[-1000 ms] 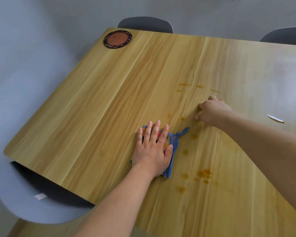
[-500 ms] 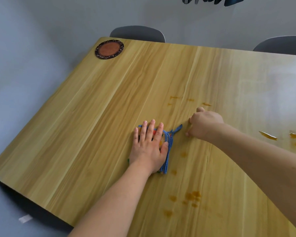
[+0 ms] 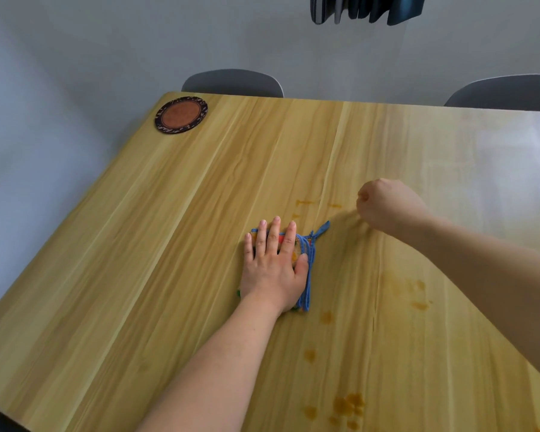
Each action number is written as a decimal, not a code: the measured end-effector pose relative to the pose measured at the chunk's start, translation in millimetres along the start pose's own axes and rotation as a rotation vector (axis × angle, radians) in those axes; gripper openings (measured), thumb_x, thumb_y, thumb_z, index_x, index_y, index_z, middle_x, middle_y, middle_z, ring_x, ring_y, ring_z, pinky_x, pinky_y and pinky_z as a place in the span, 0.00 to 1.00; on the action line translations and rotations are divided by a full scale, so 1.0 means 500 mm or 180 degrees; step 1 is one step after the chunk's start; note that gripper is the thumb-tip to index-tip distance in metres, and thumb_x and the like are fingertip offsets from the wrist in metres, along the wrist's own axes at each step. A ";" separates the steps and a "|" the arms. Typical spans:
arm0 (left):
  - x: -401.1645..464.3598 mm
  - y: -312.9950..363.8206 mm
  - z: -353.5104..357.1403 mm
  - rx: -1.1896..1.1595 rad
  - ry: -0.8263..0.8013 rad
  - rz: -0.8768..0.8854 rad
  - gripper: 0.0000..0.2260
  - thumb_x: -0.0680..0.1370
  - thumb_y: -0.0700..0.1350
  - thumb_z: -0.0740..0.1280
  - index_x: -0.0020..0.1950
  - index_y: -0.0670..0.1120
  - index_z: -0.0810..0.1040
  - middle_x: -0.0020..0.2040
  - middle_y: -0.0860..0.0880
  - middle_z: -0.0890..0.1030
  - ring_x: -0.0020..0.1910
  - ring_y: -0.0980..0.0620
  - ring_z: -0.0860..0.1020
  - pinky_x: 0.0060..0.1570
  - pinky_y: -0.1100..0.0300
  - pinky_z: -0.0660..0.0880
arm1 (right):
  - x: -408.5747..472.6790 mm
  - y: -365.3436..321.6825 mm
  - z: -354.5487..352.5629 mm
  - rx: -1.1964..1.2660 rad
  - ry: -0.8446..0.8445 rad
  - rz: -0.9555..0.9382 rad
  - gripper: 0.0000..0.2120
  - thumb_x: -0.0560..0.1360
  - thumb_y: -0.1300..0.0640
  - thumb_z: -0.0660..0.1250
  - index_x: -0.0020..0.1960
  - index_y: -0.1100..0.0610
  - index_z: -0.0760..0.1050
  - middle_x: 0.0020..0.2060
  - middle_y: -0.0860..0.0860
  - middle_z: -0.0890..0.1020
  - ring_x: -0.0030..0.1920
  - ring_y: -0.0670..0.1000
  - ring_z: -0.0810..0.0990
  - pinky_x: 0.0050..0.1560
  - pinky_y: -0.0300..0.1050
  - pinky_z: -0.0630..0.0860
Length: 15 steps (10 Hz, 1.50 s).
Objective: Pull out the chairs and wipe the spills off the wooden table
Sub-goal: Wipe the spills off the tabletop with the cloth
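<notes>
Fingers of the left hand [image 3: 273,266] lie straight, pressing a blue-edged cloth [image 3: 306,269] flat on the wooden counter [image 3: 169,244]. Right hand [image 3: 387,205] hovers as an empty fist near orange spills [image 3: 346,403].

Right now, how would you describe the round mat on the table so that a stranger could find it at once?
Start at the wooden table and go to its far left corner, in front of a grey chair. There lies the round coaster. It alone is a disc: a rust-brown centre inside a dark patterned rim, far from the cloth and the orange spills.
</notes>
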<state>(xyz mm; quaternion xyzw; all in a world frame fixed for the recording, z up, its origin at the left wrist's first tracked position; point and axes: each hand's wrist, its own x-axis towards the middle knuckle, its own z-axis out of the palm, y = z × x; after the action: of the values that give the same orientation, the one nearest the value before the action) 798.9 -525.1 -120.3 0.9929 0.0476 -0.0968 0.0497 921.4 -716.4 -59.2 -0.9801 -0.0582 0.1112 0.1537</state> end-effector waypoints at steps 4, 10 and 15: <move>0.144 0.026 -0.014 -0.0050 0.0121 0.0017 0.29 0.82 0.60 0.43 0.80 0.54 0.37 0.81 0.50 0.37 0.78 0.48 0.33 0.75 0.44 0.33 | 0.116 0.072 0.031 0.0047 0.0410 -0.0046 0.20 0.81 0.49 0.56 0.71 0.54 0.70 0.70 0.53 0.70 0.67 0.59 0.70 0.65 0.53 0.70; 0.375 0.066 -0.050 0.0017 0.0161 0.0085 0.29 0.82 0.60 0.43 0.80 0.54 0.37 0.81 0.50 0.37 0.78 0.48 0.34 0.75 0.44 0.34 | 0.234 0.146 0.021 -0.0368 0.0742 0.0009 0.24 0.81 0.42 0.51 0.71 0.51 0.68 0.72 0.52 0.68 0.72 0.55 0.64 0.74 0.54 0.57; 0.602 0.111 -0.086 0.0087 0.0224 -0.0006 0.29 0.82 0.59 0.45 0.81 0.55 0.42 0.81 0.50 0.41 0.79 0.48 0.37 0.76 0.45 0.36 | 0.248 0.166 0.037 -0.0085 0.0950 0.0147 0.23 0.81 0.43 0.52 0.72 0.51 0.67 0.73 0.50 0.67 0.74 0.53 0.62 0.75 0.50 0.55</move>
<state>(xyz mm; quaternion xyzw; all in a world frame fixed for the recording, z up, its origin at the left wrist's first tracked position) 1106.8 -549.8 -132.6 0.9963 0.0489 -0.0625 0.0344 1043.7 -771.0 -127.2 -0.9888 -0.0137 -0.0330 0.1450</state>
